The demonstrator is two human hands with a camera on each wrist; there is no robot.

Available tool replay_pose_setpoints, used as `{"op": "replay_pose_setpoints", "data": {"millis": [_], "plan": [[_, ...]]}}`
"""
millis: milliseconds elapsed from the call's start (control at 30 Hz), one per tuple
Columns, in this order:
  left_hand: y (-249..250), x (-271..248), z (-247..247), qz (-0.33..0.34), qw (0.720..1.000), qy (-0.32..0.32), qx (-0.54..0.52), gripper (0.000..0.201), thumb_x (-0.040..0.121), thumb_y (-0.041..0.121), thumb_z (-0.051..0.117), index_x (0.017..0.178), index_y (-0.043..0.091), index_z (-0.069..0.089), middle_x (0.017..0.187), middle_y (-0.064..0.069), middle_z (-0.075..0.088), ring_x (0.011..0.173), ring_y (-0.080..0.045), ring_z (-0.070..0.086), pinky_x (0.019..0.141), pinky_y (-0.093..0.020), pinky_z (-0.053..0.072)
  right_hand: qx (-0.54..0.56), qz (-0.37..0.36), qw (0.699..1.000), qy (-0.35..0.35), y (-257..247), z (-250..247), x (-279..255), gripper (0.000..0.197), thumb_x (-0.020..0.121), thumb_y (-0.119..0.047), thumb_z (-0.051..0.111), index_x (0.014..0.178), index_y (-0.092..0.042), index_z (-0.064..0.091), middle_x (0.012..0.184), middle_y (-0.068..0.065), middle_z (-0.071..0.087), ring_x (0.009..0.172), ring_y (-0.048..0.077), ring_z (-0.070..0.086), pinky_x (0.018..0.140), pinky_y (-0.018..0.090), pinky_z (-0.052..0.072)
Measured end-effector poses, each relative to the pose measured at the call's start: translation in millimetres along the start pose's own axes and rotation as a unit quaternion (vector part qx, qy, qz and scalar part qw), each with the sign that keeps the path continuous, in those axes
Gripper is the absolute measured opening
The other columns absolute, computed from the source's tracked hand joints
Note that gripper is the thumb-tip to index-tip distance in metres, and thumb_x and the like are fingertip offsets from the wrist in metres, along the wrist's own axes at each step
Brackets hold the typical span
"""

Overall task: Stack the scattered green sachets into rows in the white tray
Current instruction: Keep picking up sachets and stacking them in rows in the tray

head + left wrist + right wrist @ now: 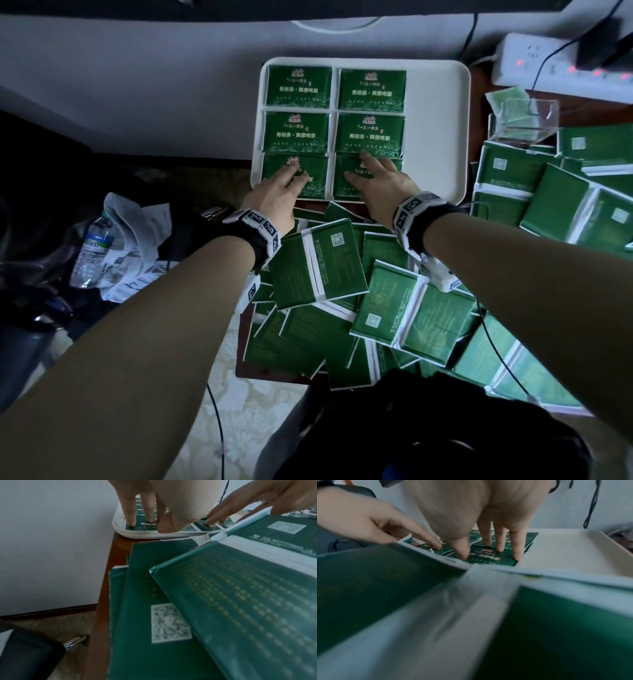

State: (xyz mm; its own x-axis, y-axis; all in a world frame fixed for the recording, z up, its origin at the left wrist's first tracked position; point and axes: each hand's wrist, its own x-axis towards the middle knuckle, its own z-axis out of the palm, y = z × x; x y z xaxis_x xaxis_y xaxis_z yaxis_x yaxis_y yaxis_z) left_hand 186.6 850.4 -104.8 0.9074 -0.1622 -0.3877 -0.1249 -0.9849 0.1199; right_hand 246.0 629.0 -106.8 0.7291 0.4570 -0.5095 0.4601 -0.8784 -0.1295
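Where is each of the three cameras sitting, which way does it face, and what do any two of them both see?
Head: worn on the head, facing forward and down at the white tray and loose sachets; shows both forearms, left hand and right hand.
Left wrist: on the left wrist, low over the pile, looking along the left hand toward the tray's near left corner.
Right wrist: on the right wrist, looking along the right hand toward the tray's bare right side.
Shared: both wrist views show both hands with fingertips on sachets in the tray's near row.

Green gold-lettered sachets (298, 86); white tray (436, 130).
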Motion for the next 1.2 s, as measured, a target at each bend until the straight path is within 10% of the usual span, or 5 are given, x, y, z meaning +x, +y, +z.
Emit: {"op": "replay_pose_setpoints", "data": {"millis": [1033, 1200], "plan": [[23.0, -2.2, -31.5, 0.006, 0.997, -0.017, 0.077, 0.074, 0.086, 0.006, 0.063, 0.152, 0.012, 0.030, 0.162, -0.010, 0.020, 0.145, -0.028, 0.028, 0.107, -0.042, 0.044, 0.048, -0.024, 0.998, 0.019, 10.5, -14.9, -25.1, 0.069, 0.099, -0.018, 0.051, 0.156, -0.037, 0.017, 0.165, 0.001, 0.006, 0.150, 0.033, 0.010, 0.117, 0.059, 0.022], [89.1, -4.9, -85.9, 0.040, 0.995, 0.001, 0.088, 0.042, 0.089, 0.010, 0.055, 0.131, 0.014, 0.055, 0.126, -0.007, 0.058, 0.105, -0.028, 0.061, 0.083, -0.040, 0.056, 0.102, 0.028, 0.987, 0.118, 30.5, -50.2, -73.1, 0.059, 0.093, -0.012, 0.051, 0.149, -0.021, 0.037, 0.149, 0.008, 0.044, 0.133, 0.033, 0.040, 0.107, 0.047, 0.042]]}}
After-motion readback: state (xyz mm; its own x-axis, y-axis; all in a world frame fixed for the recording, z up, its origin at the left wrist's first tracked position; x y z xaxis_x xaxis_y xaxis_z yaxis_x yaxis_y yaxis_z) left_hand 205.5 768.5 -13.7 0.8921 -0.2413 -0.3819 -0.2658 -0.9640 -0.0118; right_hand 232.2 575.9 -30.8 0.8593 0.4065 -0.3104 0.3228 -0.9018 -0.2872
